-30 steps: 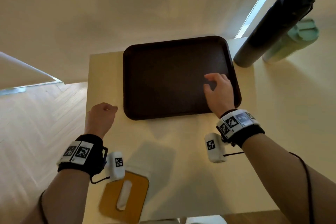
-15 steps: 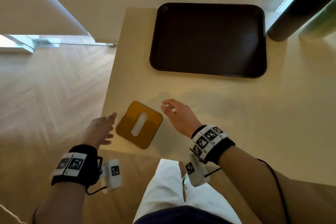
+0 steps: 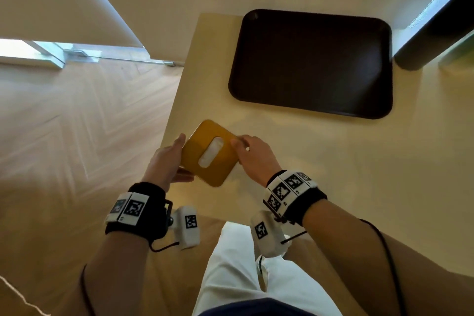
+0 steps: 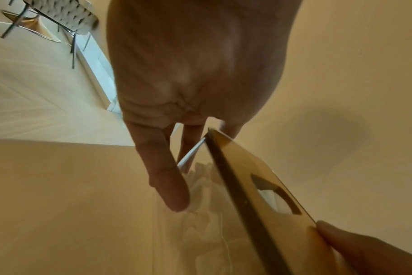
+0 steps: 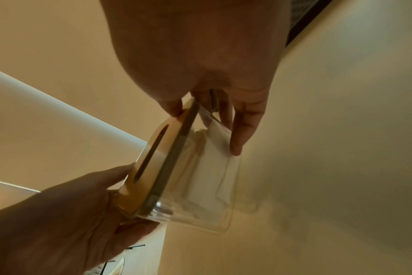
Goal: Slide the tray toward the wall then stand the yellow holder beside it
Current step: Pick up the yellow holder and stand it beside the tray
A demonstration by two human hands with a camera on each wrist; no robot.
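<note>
I hold the yellow holder (image 3: 209, 152) at frame centre, my left hand (image 3: 166, 161) and right hand (image 3: 252, 155) each gripping one side. Its clear body holds white tissue (image 5: 209, 161). The dark tray (image 3: 311, 64) sits bare, upper right, against the wall.

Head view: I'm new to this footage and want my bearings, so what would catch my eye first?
First, the yellow holder near the table's front left corner, with the left hand and right hand gripping its opposite sides; the wrist views show a clear body with white tissue under its yellow lid. Next, the dark tray, bare, at the far edge by the wall.
</note>
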